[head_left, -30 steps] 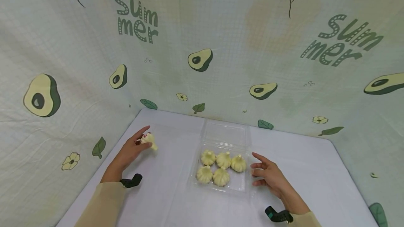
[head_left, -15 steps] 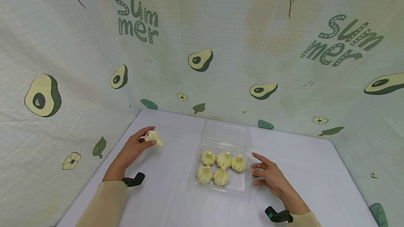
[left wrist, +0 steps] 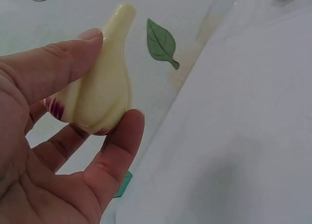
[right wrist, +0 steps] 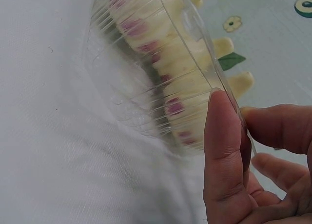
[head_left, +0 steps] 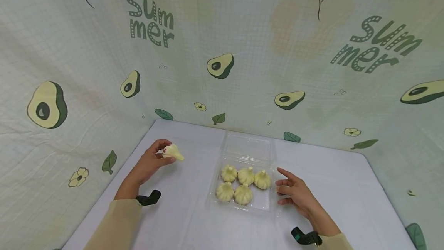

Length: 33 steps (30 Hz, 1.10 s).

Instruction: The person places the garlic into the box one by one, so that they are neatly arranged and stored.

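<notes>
My left hand (head_left: pixel 147 163) pinches a cream garlic bulb (head_left: pixel 172 152) with purple streaks, raised above the left side of the table. In the left wrist view, the thumb (left wrist: pixel 53 65) presses one side of the garlic bulb (left wrist: pixel 100 87), fingertips support its base, and its stem points up. A clear plastic box (head_left: pixel 267 203) sits mid-table with its lid (head_left: pixel 248 146) folded back. Several garlic bulbs (head_left: pixel 243 194) stand inside in two rows. At the box's right side, my right hand (head_left: pixel 298 196) holds the edge between thumb and finger; the right wrist view shows the box's ribbed wall (right wrist: pixel 195 82) there.
A white cloth (head_left: pixel 187 211) covers the table. Behind and beside it hangs a pale curtain (head_left: pixel 249 30) printed with avocados and leaves. Black wrist cameras (head_left: pixel 149 198) are strapped to both wrists.
My left hand has moved slightly right with the garlic bulb, whose stem has swung toward the right. My right hand and the plastic box have stayed where they were.
</notes>
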Available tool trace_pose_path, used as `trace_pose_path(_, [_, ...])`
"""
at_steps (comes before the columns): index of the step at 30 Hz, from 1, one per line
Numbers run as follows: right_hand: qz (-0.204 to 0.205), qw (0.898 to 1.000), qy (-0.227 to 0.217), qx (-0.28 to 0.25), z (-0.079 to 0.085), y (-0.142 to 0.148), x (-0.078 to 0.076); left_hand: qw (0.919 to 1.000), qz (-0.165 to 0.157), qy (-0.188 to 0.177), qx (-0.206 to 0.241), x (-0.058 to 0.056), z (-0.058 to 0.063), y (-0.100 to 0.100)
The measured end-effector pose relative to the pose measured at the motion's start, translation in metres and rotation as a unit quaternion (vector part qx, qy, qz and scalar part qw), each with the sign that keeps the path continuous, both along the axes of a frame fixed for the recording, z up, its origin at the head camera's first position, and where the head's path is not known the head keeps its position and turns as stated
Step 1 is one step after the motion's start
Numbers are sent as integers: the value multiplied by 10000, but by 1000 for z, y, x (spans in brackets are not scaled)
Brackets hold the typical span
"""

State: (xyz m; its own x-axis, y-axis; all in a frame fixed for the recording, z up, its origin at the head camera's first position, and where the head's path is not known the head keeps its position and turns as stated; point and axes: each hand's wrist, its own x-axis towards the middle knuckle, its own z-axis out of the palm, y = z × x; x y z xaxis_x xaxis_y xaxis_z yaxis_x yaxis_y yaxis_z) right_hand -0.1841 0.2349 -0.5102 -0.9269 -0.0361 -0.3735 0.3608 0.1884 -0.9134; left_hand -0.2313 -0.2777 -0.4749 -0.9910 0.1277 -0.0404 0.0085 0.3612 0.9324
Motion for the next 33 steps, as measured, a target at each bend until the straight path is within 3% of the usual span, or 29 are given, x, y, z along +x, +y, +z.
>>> trace_pose_path(11, [-4,10000,-37,-9,1,0,2,9994,-248,-189,125,1,5,8])
trace_pose_path(22, [24,10000,-14,-47,0,1,-1,9986,-497,-173,17,0,2,15])
trace_pose_path(29, [35,10000,-28,-39,1,1,-1,9981,-442,-359,230,-1,3,20])
trace_pose_path(33, [51,10000,-22,-34,2,1,0,9985,-316,-433,130,0,2,22])
